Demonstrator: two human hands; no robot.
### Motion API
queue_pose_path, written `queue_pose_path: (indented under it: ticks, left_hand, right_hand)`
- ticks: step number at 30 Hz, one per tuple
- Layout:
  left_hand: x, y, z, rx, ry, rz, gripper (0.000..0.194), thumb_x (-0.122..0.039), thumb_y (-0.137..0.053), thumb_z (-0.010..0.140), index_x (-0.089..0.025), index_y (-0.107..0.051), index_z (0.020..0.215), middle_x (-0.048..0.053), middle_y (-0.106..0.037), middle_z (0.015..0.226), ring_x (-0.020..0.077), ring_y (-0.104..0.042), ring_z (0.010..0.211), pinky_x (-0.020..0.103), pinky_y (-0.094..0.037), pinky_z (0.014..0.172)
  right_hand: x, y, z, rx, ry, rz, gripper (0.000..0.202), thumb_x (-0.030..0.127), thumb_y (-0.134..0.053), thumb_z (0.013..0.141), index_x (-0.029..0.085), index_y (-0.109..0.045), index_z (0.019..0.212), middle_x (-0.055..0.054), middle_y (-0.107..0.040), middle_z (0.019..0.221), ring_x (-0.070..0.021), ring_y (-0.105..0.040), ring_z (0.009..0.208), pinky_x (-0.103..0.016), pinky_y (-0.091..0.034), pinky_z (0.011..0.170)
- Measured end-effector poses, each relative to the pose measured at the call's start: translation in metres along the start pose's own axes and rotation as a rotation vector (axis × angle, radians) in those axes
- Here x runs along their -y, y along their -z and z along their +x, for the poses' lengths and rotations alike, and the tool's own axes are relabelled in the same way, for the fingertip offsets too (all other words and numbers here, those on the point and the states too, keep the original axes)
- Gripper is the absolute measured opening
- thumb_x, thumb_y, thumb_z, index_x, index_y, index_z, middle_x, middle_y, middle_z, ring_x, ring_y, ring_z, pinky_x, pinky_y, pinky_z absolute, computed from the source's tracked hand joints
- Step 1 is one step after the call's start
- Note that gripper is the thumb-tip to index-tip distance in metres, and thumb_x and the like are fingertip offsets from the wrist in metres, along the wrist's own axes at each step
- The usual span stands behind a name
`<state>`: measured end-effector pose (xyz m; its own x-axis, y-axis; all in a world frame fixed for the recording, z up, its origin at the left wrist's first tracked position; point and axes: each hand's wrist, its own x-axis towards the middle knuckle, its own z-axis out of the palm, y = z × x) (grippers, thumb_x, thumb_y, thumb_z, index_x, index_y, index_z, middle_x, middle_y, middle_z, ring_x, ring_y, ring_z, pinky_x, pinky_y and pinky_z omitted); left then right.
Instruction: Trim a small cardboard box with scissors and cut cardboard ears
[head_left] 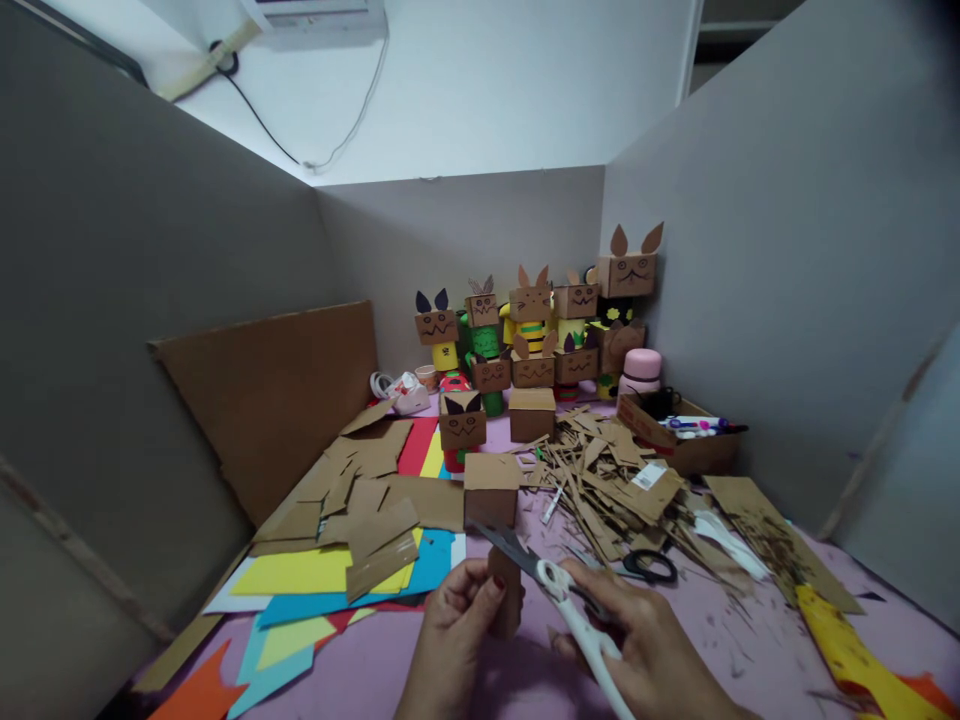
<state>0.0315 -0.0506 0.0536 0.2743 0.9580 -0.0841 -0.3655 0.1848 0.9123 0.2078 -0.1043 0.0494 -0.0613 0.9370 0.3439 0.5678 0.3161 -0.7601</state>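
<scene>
My left hand (463,610) pinches a small strip of brown cardboard (506,598), held upright over the purple tabletop. In my right hand (645,630) is a pair of scissors with white handles (581,625). Their dark blades point up and left, crossing near the strip's top edge; whether they touch it I cannot tell. Just beyond the blades sits a plain cardboard box (491,485). Black-handled scissors (651,567) lie on the table to the right of my hands.
Cardboard pieces (367,500) and coloured paper (300,575) cover the left side. A heap of cardboard scraps (600,470) lies to the right, near a box of pens (694,440). Cardboard animal figures (532,300) stand at the back. Grey panels (457,220) enclose the table.
</scene>
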Motion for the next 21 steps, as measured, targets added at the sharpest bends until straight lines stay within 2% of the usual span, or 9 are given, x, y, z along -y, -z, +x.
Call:
queue_pose_path:
  ticks: [4,6,9,11,13,14,16,18,21]
  left_hand:
    - [0.0,0.001,0.001,-0.019,0.021,-0.014,0.035,-0.042,-0.083,0.054,-0.015,-0.064,0.067,-0.003,-0.06,0.053,0.0075,-0.046,0.049,0.019,-0.032,0.05]
    - [-0.001,0.001,0.002,-0.034,0.029,-0.039,0.036,-0.041,-0.084,0.054,-0.016,-0.064,0.068,-0.003,-0.061,0.054,0.0079,-0.047,0.049,0.019,-0.034,0.05]
    - [-0.003,-0.002,0.0,-0.05,0.029,-0.026,0.035,-0.041,-0.083,0.054,-0.016,-0.063,0.069,-0.002,-0.062,0.055,0.0085,-0.049,0.051,0.019,-0.035,0.051]
    - [-0.005,-0.003,-0.002,-0.048,0.011,0.032,0.034,-0.042,-0.082,0.057,-0.016,-0.063,0.069,-0.003,-0.062,0.056,0.0086,-0.048,0.051,0.019,-0.035,0.051]
    - [-0.005,-0.004,-0.005,-0.035,-0.008,0.114,0.034,-0.043,-0.081,0.058,-0.015,-0.063,0.067,-0.003,-0.059,0.055,0.0084,-0.047,0.051,0.019,-0.034,0.051]
    - [-0.005,-0.004,-0.006,-0.026,-0.015,0.156,0.035,-0.044,-0.08,0.058,-0.015,-0.063,0.066,-0.004,-0.058,0.055,0.0085,-0.046,0.052,0.02,-0.034,0.051]
    - [-0.004,-0.004,-0.008,0.013,-0.009,0.227,0.036,-0.046,-0.079,0.058,-0.015,-0.062,0.064,-0.004,-0.057,0.054,0.0085,-0.044,0.051,0.02,-0.032,0.049]
    - [-0.001,-0.004,-0.01,0.072,0.015,0.263,0.037,-0.048,-0.077,0.06,-0.015,-0.06,0.064,-0.004,-0.054,0.053,0.0079,-0.042,0.048,0.02,-0.029,0.047]
    - [0.005,-0.005,-0.011,0.163,0.052,0.282,0.038,-0.05,-0.073,0.064,-0.015,-0.059,0.067,-0.005,-0.05,0.053,0.0062,-0.035,0.046,0.02,-0.023,0.045]
  right_hand:
    - [-0.001,-0.001,0.0,-0.005,-0.01,0.066,0.023,0.025,-0.063,0.071,0.019,-0.07,0.092,-0.002,-0.071,0.076,-0.0184,-0.064,0.066,-0.023,-0.052,0.061]
    - [-0.005,-0.001,0.0,-0.043,-0.03,0.091,0.03,0.029,-0.066,0.071,0.019,-0.07,0.099,-0.002,-0.073,0.076,-0.0197,-0.066,0.068,-0.023,-0.053,0.062]
    - [-0.013,-0.001,0.002,-0.166,-0.147,0.173,0.044,0.035,-0.071,0.069,0.019,-0.068,0.111,-0.006,-0.075,0.094,-0.0243,-0.068,0.082,-0.03,-0.054,0.074]
    - [-0.016,-0.002,0.005,-0.233,-0.23,0.282,0.05,0.035,-0.075,0.066,0.018,-0.067,0.112,-0.009,-0.072,0.107,-0.0269,-0.065,0.095,-0.036,-0.051,0.085]
    - [-0.016,-0.005,0.007,-0.233,-0.278,0.435,0.053,0.033,-0.078,0.063,0.017,-0.066,0.112,-0.009,-0.072,0.098,-0.0255,-0.065,0.089,-0.036,-0.051,0.082]
    - [-0.014,-0.007,0.008,-0.196,-0.288,0.518,0.055,0.033,-0.078,0.061,0.016,-0.065,0.112,-0.006,-0.072,0.085,-0.0226,-0.065,0.078,-0.034,-0.053,0.073]
    - [-0.01,-0.009,0.008,-0.106,-0.295,0.675,0.057,0.032,-0.079,0.061,0.017,-0.063,0.112,0.003,-0.061,0.062,-0.0152,-0.057,0.058,-0.027,-0.049,0.057]
    - [-0.004,-0.009,0.007,-0.058,-0.29,0.789,0.057,0.028,-0.081,0.06,0.019,-0.06,0.112,0.006,-0.054,0.059,-0.0118,-0.051,0.054,-0.024,-0.044,0.054]
    - [0.004,-0.007,0.007,-0.075,-0.289,0.851,0.055,0.022,-0.081,0.059,0.02,-0.058,0.108,0.004,-0.058,0.069,-0.0123,-0.053,0.062,-0.024,-0.044,0.06]
